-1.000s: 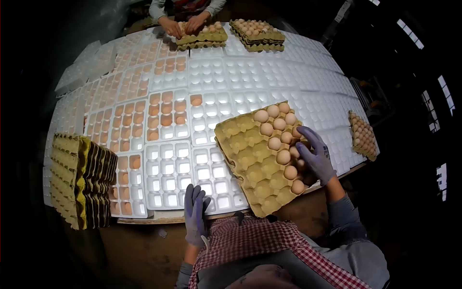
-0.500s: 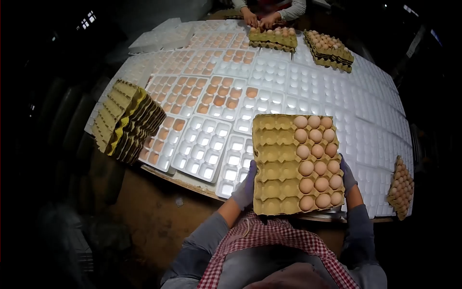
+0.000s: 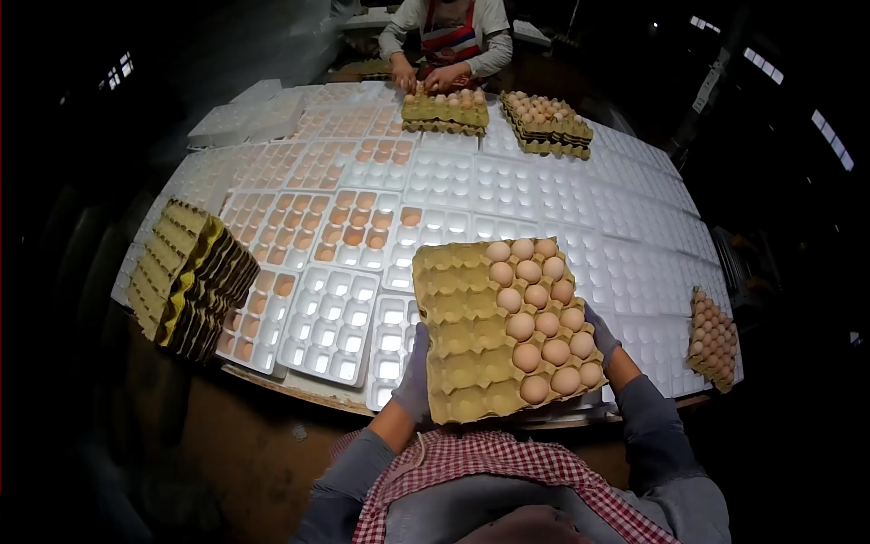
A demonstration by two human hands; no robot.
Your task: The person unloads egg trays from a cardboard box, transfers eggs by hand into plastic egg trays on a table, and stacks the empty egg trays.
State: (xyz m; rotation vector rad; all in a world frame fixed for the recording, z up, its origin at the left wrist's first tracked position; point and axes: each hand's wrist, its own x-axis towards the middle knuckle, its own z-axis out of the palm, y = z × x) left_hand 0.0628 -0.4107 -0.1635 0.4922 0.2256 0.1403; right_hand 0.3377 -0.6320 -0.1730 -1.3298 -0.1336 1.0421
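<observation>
A yellowish egg tray (image 3: 467, 331) is held between both my hands above the near edge of the table. Its right half carries several brown eggs (image 3: 546, 324) in three columns; the cups on its left half are bare. My left hand (image 3: 415, 376), in a thin purple-grey glove, grips the tray's left edge, its fingertips partly hidden. On the right edge, my right hand (image 3: 602, 334) has hold of the tray, most of its fingers out of sight beneath it. White plastic trays (image 3: 331, 322) lie under and beside it, one with a single egg (image 3: 410, 217).
A tall stack of egg trays (image 3: 190, 276) leans at the near left. Filled egg trays (image 3: 546, 122) stand at the back, another (image 3: 713, 340) at the right edge. Across the table, a co-worker (image 3: 449, 45) has both hands at a stack of egg trays (image 3: 444, 113).
My left hand has gone from beside the tray to gripping its left edge; my right hand has left the eggs for the right edge. The tray has turned straighter, and the view has shifted.
</observation>
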